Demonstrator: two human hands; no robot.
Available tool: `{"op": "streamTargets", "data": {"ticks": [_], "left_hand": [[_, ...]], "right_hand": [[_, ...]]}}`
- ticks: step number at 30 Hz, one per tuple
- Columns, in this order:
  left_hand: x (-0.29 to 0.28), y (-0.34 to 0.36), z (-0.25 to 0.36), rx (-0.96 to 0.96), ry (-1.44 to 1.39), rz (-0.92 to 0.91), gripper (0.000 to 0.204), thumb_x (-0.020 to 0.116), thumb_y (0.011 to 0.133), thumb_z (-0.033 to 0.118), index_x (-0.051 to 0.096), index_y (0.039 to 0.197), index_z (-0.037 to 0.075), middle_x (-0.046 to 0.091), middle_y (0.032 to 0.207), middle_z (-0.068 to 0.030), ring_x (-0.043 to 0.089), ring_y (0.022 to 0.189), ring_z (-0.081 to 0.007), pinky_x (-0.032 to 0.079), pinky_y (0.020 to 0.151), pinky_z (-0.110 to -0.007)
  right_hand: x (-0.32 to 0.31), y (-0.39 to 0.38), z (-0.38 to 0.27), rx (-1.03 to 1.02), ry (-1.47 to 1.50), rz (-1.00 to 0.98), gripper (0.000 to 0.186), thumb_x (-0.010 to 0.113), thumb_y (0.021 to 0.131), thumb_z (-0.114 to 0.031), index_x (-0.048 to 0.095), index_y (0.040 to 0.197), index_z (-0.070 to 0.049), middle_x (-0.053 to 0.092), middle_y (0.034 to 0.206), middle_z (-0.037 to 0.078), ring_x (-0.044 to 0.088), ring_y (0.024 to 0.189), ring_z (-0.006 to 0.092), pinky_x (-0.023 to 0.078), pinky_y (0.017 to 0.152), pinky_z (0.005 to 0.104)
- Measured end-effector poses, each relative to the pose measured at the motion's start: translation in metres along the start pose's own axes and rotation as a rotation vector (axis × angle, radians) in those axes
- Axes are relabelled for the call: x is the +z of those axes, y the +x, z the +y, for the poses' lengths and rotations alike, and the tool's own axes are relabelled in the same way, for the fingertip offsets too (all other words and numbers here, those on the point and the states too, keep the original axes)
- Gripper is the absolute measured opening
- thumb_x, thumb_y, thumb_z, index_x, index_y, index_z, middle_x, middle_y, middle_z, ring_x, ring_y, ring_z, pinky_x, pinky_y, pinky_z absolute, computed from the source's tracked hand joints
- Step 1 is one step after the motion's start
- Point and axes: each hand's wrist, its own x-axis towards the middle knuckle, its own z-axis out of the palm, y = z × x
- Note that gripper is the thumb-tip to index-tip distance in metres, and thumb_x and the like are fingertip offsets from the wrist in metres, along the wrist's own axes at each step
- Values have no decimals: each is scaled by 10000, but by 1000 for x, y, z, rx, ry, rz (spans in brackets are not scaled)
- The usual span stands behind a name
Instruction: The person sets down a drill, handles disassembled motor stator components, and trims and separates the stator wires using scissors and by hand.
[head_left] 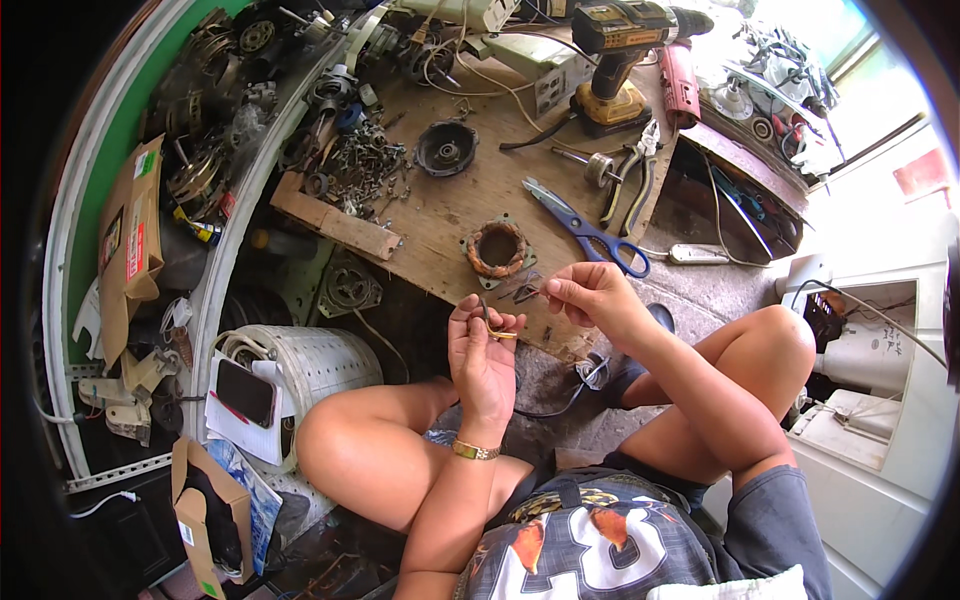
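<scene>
My left hand (483,345), palm up near the board's front edge, is closed on thin wires (500,334), some yellow and some dark. To its right, my right hand (597,298) pinches thumb to forefinger; a thin dark wire (527,291) runs to its fingertips. Just beyond both hands lies a motor stator (478,262), a ring of copper windings on a square frame. Blue-handled scissors (588,232) lie open to its right. Farther back rests a round black motor cover (445,150).
A wooden board (400,255) carries pliers (630,190), a rotor on a shaft (598,168), a yellow-and-black cordless drill (612,95) and a heap of screws (360,165). At left, a phone (246,392) lies on paper atop a white drum (315,350). A power strip (697,255) sits right.
</scene>
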Motion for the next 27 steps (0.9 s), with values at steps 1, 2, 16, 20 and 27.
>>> {"op": "streamTargets", "data": {"ticks": [1,2,16,20,27], "left_hand": [[0,0,0,-1,1,0,299,581,1088,178,535,1370,93,631,1048,-28,632,1028,-147,532,1085,-444],[0,0,1,2,5,-2,288,572,1091,177,535,1364,92,629,1048,-27,632,1029,-148,533,1083,-445],[-7,25,-14,-6,736,160,216,717,1004,163,709,1135,-8,571,802,83,459,679,-7,399,597,-205],[-14,30,-18,62,841,133,225,754,970,139,733,1079,-56,614,788,68,450,685,-7,375,598,-206],[1,26,-4,-87,692,153,174,732,987,124,740,1082,-21,653,849,60,505,690,-6,405,603,-187]], "right_hand": [[0,0,0,0,2,-3,222,718,1027,-249,753,1018,-30,717,794,0,510,582,23,368,518,202],[0,-1,-2,0,3,-3,222,718,1027,-249,753,1018,-30,717,794,0,510,582,23,368,518,202],[-16,0,1,-158,-410,45,177,730,993,-172,756,984,3,705,746,-15,516,611,27,422,560,223],[-6,-6,-8,-272,-662,104,147,774,922,-142,763,1010,-26,695,776,2,534,602,56,439,564,247],[12,-3,0,-555,-1044,216,240,838,802,-251,739,972,-114,662,950,90,683,948,345,544,784,458]]}}
